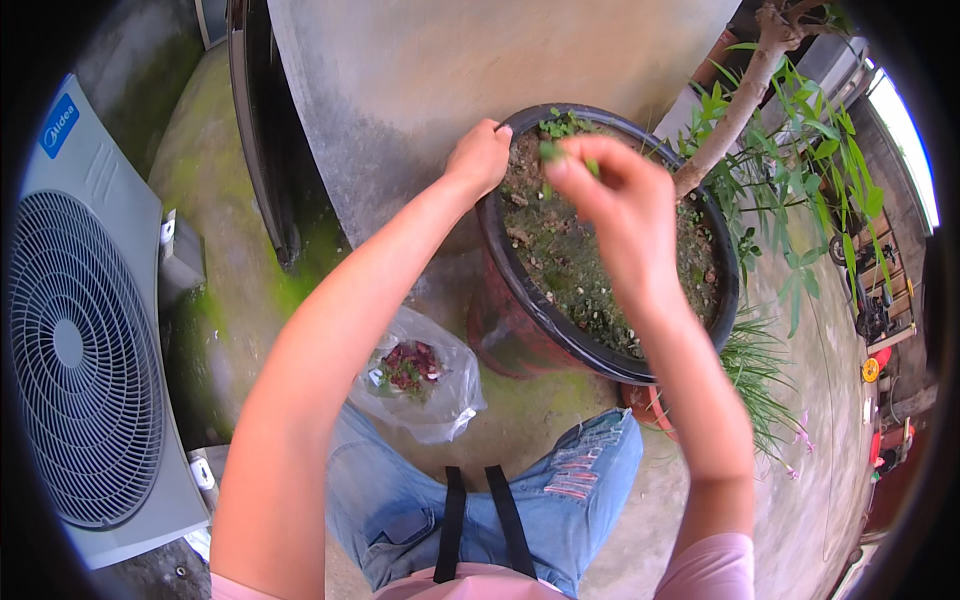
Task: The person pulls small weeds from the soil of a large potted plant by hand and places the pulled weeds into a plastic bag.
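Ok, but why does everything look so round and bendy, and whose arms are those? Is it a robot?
No robot here! Those are a person's own two bare hands. There is just one picture, taken by a wide, rounded camera worn on their head and looking down, so straight edges bend. The left hand holds the rim of a big dark plant pot. The right hand, a bit blurry, pinches a green sprig above the soil. Small green plants grow at the pot's far edge. On the ground sits a clear plastic bag with dark red and green scraps inside.
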{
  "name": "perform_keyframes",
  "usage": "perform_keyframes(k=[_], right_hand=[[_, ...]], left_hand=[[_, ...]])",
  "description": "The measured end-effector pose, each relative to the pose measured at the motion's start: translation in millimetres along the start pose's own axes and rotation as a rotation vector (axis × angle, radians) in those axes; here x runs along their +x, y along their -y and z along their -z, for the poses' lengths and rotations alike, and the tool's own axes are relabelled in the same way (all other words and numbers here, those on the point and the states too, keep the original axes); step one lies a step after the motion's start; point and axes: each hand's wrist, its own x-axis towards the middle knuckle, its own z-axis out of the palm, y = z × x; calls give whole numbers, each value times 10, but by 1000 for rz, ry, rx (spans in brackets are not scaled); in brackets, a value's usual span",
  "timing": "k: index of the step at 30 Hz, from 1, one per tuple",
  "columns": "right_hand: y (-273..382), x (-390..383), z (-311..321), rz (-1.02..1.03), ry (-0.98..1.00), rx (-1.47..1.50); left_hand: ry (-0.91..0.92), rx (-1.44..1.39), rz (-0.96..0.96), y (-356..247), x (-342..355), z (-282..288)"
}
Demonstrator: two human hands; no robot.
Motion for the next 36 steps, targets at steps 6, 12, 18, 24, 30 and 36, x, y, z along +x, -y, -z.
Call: perform_keyframes(k=[6,12,18,24,30,36], right_hand=[[-777,-1474,-938,525,205,-105],[-1990,-1950,-1966,-126,758,-523],[-1991,-1759,-2048,-34,779,-707],[-1407,-1826,-1575,141,643,-645],[-13,-729,-110,688,302,-626],[-713,516,668,424,313,-1075]], left_hand=[[-1,22,11,-169,-87,-28],[8,23,0,-114,-117,41],[45,13,29,-157,-83,-1],[36,24,-2,-173,-85,-7],[1,52,13,-50,-65,10],[53,14,7,-174,-56,-63]])
